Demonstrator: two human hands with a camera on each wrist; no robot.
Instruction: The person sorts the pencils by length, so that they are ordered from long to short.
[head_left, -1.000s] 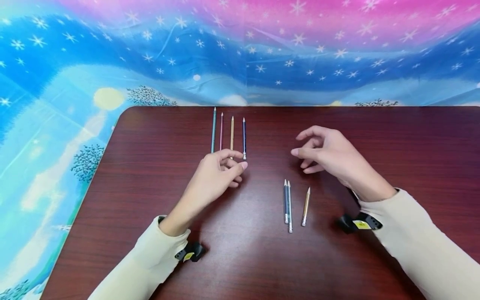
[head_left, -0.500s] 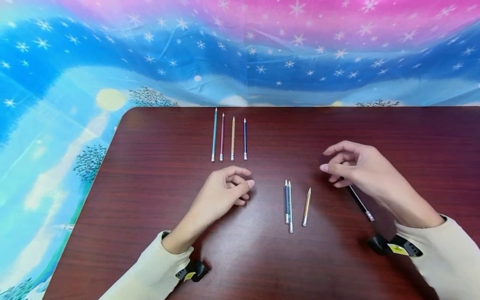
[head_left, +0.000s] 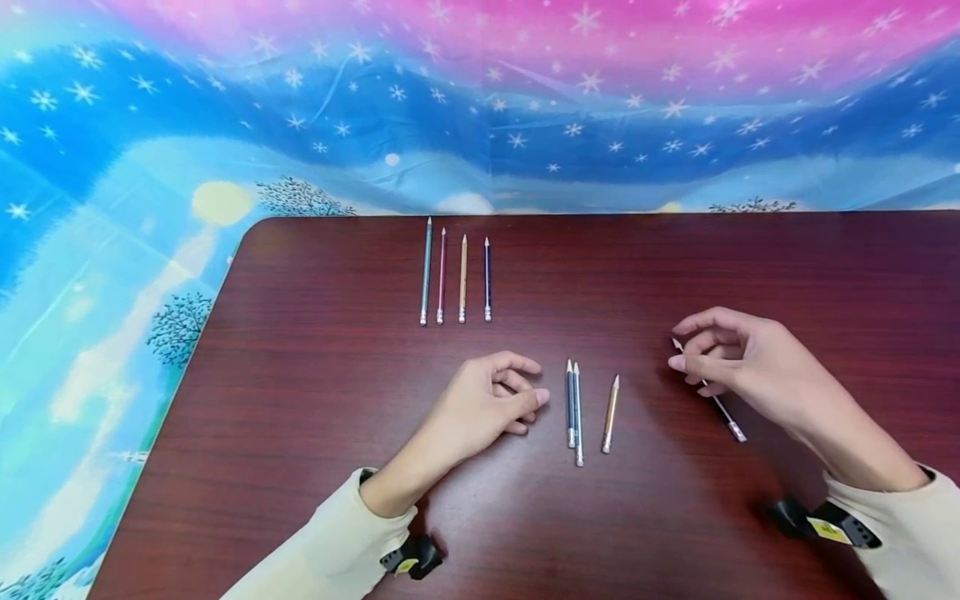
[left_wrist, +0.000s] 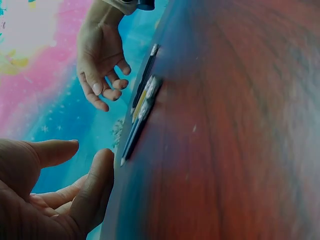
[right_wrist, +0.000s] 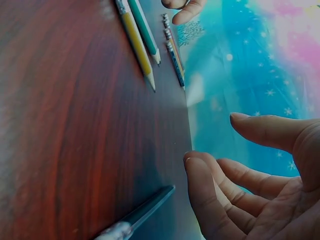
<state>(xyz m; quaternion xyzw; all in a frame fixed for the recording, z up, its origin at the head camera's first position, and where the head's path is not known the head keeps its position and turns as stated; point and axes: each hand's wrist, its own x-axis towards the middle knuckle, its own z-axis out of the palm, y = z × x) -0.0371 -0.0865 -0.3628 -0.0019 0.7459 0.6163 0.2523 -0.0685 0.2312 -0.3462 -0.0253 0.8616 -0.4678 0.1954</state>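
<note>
The left hand, loosely bent and holding nothing, hovers left of two dark pencils lying side by side; a shorter gold pencil lies just right of them. Over a slanted dark pencil hangs the right hand, thumb and fingers apart. In the right wrist view a gap shows between the right hand and that dark pencil. The left wrist view shows the left hand with thumb and forefinger spread, beyond it the pencils.
At the back, a row of upright-lying pencils: teal, pink, yellow and blue. The brown table has its left edge against a patterned cloth, which also hangs behind.
The left hand has moved from the back row toward the middle pencils. The right hand has moved right and nearer the body, coming over the slanted pencil, which now shows more fully.
</note>
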